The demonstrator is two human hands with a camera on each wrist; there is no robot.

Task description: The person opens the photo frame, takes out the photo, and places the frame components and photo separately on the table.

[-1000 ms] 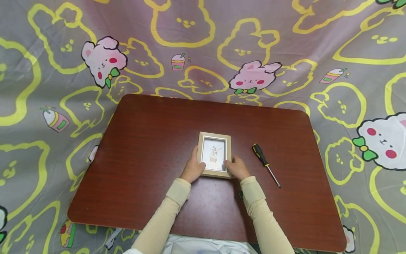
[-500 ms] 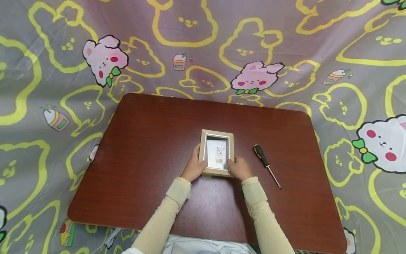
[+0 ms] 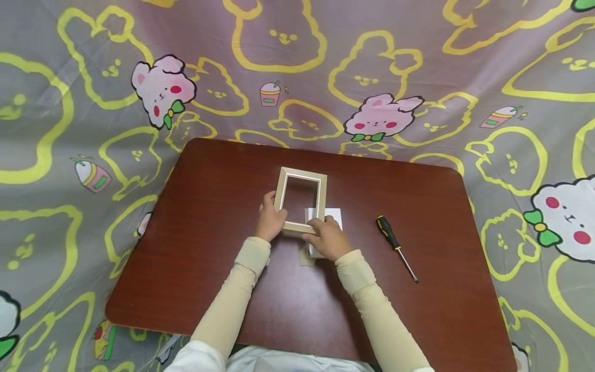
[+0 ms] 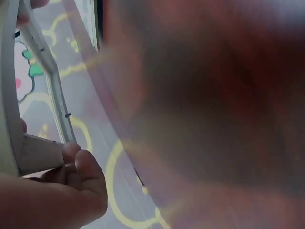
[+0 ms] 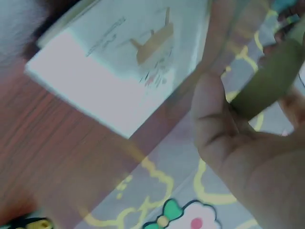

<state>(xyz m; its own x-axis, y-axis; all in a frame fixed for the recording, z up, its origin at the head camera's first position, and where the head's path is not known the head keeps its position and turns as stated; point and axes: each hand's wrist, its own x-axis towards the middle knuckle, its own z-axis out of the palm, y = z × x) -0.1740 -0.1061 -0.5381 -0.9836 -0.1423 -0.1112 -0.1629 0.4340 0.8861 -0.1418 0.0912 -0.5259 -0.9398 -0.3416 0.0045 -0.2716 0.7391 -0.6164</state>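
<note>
A light wooden picture frame [image 3: 303,173], its opening see-through, is held tilted above the table. My left hand [image 3: 270,218] grips its left side, and my right hand [image 3: 331,238] holds it at the lower right corner. Below the right hand lies a white picture card [image 3: 335,217], partly covered by hand and frame; its printed drawing of a plant in a pot shows on the card [image 5: 114,62] in the right wrist view. A tan piece [image 3: 306,258] sticks out from under the card. Curled fingers [image 4: 88,171] hold the frame's edge in the left wrist view.
On the brown table [image 3: 223,181], to the right of the hands, lies a screwdriver [image 3: 392,237] with a black and yellow handle, its tip towards the near right. A patterned cloth [image 3: 302,41] hangs behind the table and at its sides.
The frame has come up and to the left, off the picture card, which now lies on the table. Both hands have gone with it. The screwdriver has stayed on the table.
</note>
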